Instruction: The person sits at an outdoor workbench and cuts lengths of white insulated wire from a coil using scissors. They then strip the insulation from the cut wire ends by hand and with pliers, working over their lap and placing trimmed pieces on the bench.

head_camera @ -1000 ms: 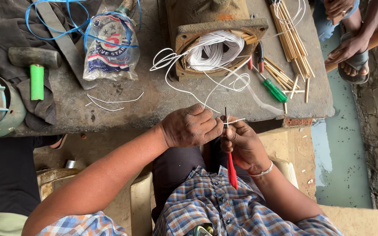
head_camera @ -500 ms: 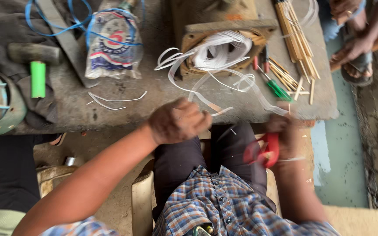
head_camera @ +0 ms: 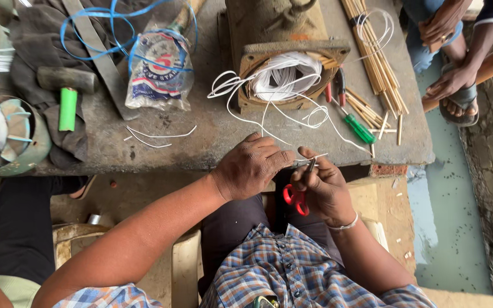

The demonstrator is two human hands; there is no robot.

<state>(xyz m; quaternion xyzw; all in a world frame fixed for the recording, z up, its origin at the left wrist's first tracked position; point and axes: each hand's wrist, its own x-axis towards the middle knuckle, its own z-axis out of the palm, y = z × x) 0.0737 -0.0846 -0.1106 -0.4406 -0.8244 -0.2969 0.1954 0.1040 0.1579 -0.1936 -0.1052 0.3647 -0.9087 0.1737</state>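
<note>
Two hands meet just below the near edge of the workbench [head_camera: 212, 142], and between them runs a thin white wire [head_camera: 314, 157]. The left hand [head_camera: 253, 165] is curled closed, fingertips pinching the wire at its end toward nine o'clock. The right hand [head_camera: 322, 185] is wrapped around a pair of red-handled scissors [head_camera: 299, 194], fingers through the red loops, blades pointing up toward twelve o'clock right at the wire. Whether the blades are parted or closed, I cannot tell; they are too small here. A pale bangle sits on the right wrist.

Follow the wire up toward twelve o'clock: it trails across the bench to a white coil [head_camera: 283, 77] sitting in a worn wooden box [head_camera: 292, 68], loose loops spilling out at nine o'clock of the box. At three o'clock of the box lies a green-handled screwdriver [head_camera: 359, 128], and beyond it a bundle of thin wooden sticks [head_camera: 375, 54]. Short cut wire pieces [head_camera: 155, 137] lie on the bench at ten o'clock of the left hand. Further out that way: a printed plastic bag [head_camera: 158, 71], a blue cord [head_camera: 104, 28] looping over it, and a hammer with a green grip [head_camera: 68, 94]. Far up at two o'clock, another person's hand [head_camera: 449, 85] rests by a sandalled foot.
</note>
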